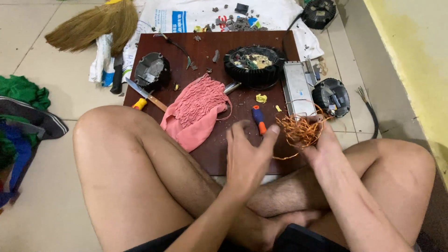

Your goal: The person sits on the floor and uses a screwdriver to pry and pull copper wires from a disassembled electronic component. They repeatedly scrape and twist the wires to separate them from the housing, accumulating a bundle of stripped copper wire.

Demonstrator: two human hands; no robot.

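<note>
off to the far left a straw broom (pixel 93 23) lies on the floor tiles, with a heap of green and dark cloth (pixel 21 112) nearer the person's knee. on the dark wooden board (pixel 219 154) that serves as the table, a round grey housing (pixel 151 70) sits already emptied, by the look of it, and a knife (pixel 144 94) with a wooden handle lies beside it, next to a crumpled pink cloth (pixel 198 112). further along stands a black finned round casing (pixel 254 65) with its insides exposed, so the stripping seems well along but not finished; bits of debris litter the board. a small orange and blue screwdriver (pixel 258 120) lies just ahead of the left hand (pixel 247 156), whose grip is spread apart and holds nothing, fingertips near the wire. the right hand (pixel 322 144) is clamped on a tangle of copper wire (pixel 298 130), held just above the board's right edge. beyond it lie a silver metal box (pixel 297 88) and another dark round housing (pixel 331 97) on the floor, possibly awaiting their turn. the screwdriver and scraps crowd the space under the hands.
</note>
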